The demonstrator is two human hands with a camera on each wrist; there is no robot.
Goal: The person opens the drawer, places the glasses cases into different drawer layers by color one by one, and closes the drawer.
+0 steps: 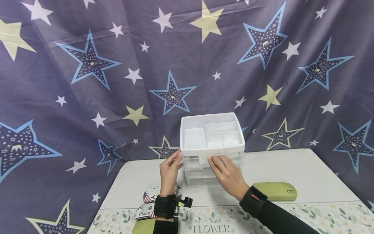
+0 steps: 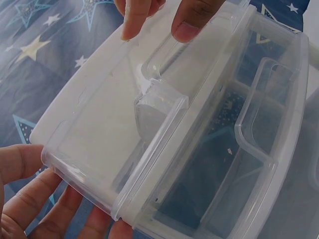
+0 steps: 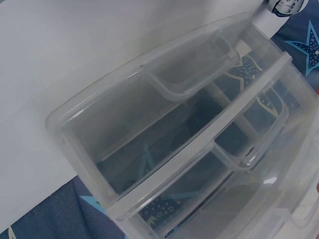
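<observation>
A white mini drawer unit with clear drawers and a divided top tray stands near the back of the table. My left hand holds its upper left front corner; in the left wrist view the fingertips lie along the left side of the clear top drawer. My right hand touches the front of that top drawer, fingers extended, beside its handle cutout. Below it, a lower clear drawer has the same cutout handle. The right wrist view shows the lower drawers close up.
A green glasses case lies right of the unit. Printed items with flag patterns and lettering lie at left, partly behind my left wrist. Another green case sits at the near edge. A floral strip covers the table's front; a star-patterned cloth hangs behind.
</observation>
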